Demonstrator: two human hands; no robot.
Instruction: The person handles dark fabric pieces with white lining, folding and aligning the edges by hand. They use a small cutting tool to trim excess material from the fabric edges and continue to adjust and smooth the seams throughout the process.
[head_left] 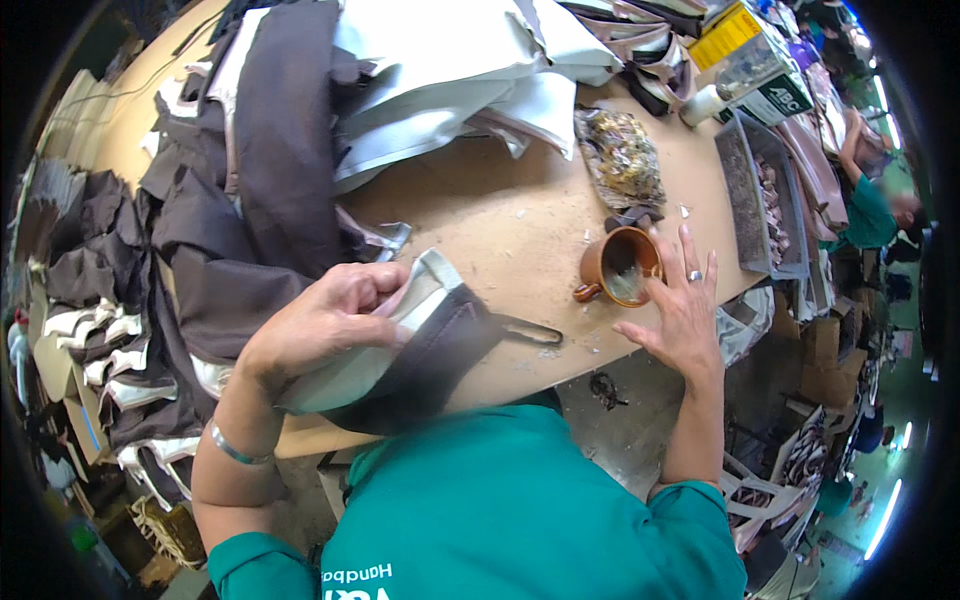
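Observation:
My left hand is closed on the edge of a folded dark brown and white material piece, pinched between thumb and fingers. The piece hangs over the table's near edge, partly blurred. Beside it a dark narrow metal loop pokes out on the tabletop; its other end is hidden. A brown mug with something pale inside stands to the right. My right hand, wearing a ring, has its fingers spread at the mug's right rim. Whether a fingertip touches the rim I cannot tell.
Brown material and white sheets heap over the table's left and back. Behind the mug lies a crumpled clear bag. A grey bin of scraps and a box stand at right. Another person works farther right.

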